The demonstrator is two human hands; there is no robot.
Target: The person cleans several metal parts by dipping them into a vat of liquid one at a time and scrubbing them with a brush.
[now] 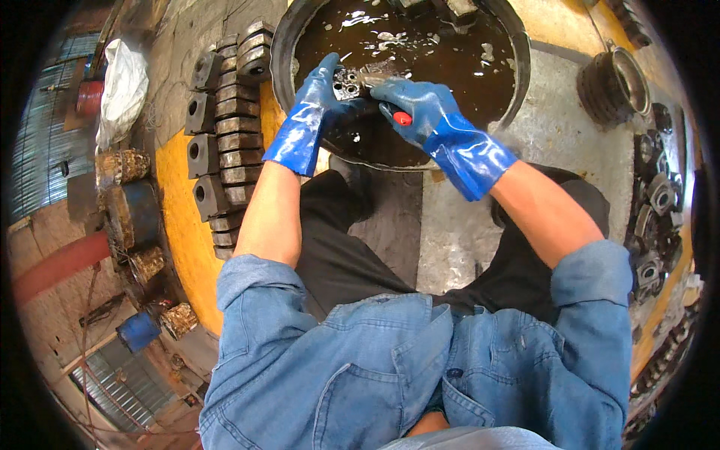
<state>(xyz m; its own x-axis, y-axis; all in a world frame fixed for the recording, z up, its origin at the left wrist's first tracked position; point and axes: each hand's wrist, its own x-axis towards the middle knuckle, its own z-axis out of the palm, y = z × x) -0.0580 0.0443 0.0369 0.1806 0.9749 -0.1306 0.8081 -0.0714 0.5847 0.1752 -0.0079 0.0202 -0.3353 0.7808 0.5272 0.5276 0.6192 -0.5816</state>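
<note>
Over the basin (520, 71), left grip (319, 94) clasps a metal part (348, 85), probably hefty, rigid, slippery, best held by edges; right grip (424, 107) clenches red-handled tool (403, 118).

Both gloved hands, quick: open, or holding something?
Left hand: holding a metal part with round holes.
Right hand: closed around a red-ended tool.

The left glove (306, 124) and right glove (459, 146) look rubbery, glossy at the cuffs (wet, by their shine). The metal part (347, 86) gleams; the handle (403, 118) looks like smooth plastic. The far tub (282, 64) has a rough, dull rim around glossy liquid (450, 67). At left, the blocks (238, 142) are worn metal; the bag (122, 82) looks like crinkled plastic. Near, the shirt (367, 390) is matt denim.
</note>
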